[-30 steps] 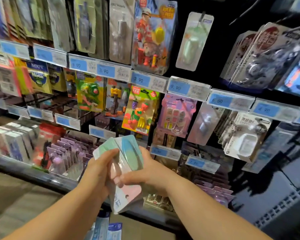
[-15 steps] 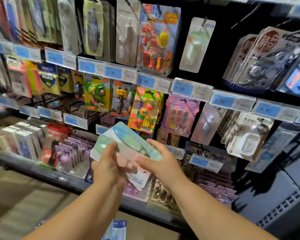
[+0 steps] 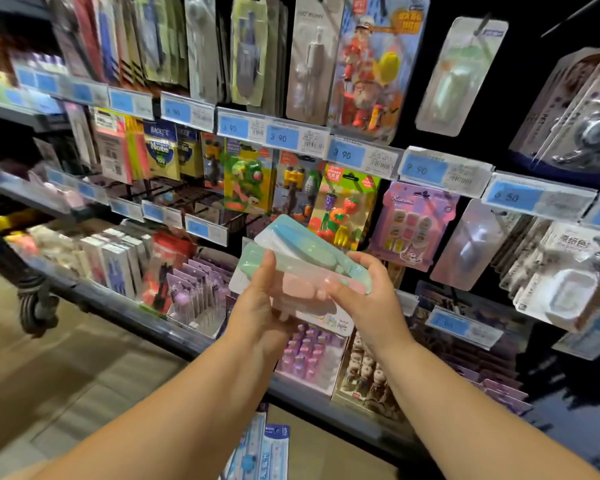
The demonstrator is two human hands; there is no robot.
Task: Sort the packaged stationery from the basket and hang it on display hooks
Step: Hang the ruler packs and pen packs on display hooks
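Store display wall [image 3: 520,109]: dark backing, carded stationery hung in rows, blue price tags [image 3: 281,136] along each rail. A lower shelf [image 3: 146,308] holds trays of boxed items, with tan floor [image 3: 84,375] below it. The left third of the frame is blurred.

Both hands are raised in front of the wall, mid-frame.

Packs [image 3: 302,251]: a fan of clear blisters (three counted: blue on top, green, pink lowest). They are held between the two hands, clear of wall and shelf, long axis sloping down toward the right hand.

Left hand [image 3: 257,310]: thumb laid flat across the green blister's face, the other fingers curled underneath. It pinches the fan's left half.

Right hand [image 3: 368,296]: fingers [image 3: 336,289] curled onto the pink blister's front, thumb over the blue blister's right end. It pinches the fan's right end.

Relative to the fingers:
- Just beyond the fan's upper edge, past the right thumb: fruit eraser card [image 3: 347,202], on the wall.
- Right of the right thumb, on the same row: purple card [image 3: 413,226].
- Well above and right of the right hand: one green pack [image 3: 461,74] hanging alone on a hook.
- Below both wrists, at the frame's bottom edge: blue-white packs [image 3: 274,445]. I cannot tell what they lie in.
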